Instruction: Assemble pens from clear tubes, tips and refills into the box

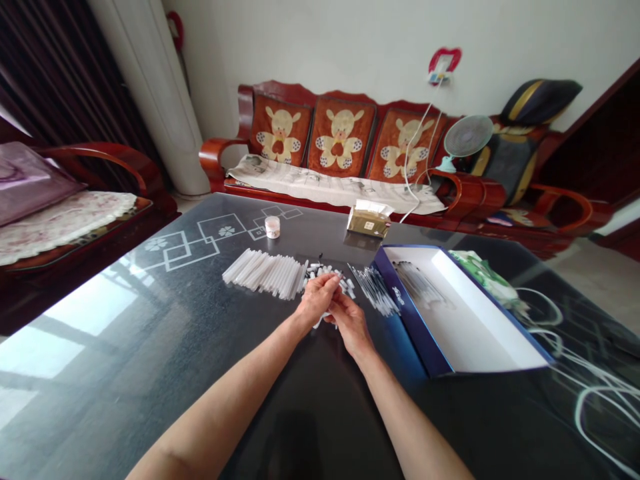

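Note:
My left hand (319, 297) and my right hand (351, 321) meet over the table with their fingertips pinched together. Whatever is between the fingers is too small or hidden to make out. Under and behind them lies a loose pile of small white and black pieces (349, 288), like pen caps or plugs, partly covered by my hands. To the left, a row of whitish pen barrels (267, 272) lies side by side. On the right, thin dark-tipped pen refills (374, 290) lie in a bunch against the blue box.
A blue box with a white inside (480, 327) stands at the right, holding more refills (420, 283). A small round tub (273, 227) and a tissue box (369, 220) stand farther back. White cables (595, 393) and a green packet (487, 277) lie beyond the box on the dark table (200, 360).

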Tool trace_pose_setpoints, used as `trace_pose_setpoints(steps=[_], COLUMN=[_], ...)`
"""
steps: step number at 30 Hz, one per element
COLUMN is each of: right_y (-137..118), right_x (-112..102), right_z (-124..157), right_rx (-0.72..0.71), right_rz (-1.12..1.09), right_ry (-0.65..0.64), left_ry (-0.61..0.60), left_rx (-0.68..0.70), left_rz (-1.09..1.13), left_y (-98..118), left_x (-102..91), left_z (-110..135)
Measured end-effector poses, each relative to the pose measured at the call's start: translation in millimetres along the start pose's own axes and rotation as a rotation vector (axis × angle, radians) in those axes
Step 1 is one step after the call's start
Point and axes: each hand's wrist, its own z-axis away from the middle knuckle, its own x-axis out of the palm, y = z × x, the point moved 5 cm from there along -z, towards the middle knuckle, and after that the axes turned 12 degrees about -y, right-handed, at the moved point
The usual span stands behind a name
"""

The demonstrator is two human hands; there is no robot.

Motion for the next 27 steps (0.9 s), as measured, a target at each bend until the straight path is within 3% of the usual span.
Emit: trace_pose_setpoints(steps=[4, 6, 9, 12, 15, 27], right_y=[-7, -12, -19, -23, -21, -16], right_x=[-21, -34, -46, -46, -42, -42], right_z=[-2, -2, -4, -4, -6, -10], right_rx=[-0.070, -0.130, -0.258, -0.393, -0.464, -0.453], right_rz=[0.184, 0.292, 0.536, 0.793, 0.899, 0.901], right_ry=[0.103, 0.189, 0.254, 0.249, 0.210, 0.146], left_ry=[0.131, 0.110, 0.090, 0.114, 0.108, 0.100], left_rx=[0.222, 0.328, 0.352, 0.346, 0.388, 0.412], left_rz=[-0.632, -0.937, -1.234, -1.343, -1.374, -1.426], left_y=[6, 2, -13, -23, -27, -26], left_x=[-10.5, -7.4, -3.3, -2.1, 0.0, 1.4], left_z=[5, 12, 19, 23, 24, 23])
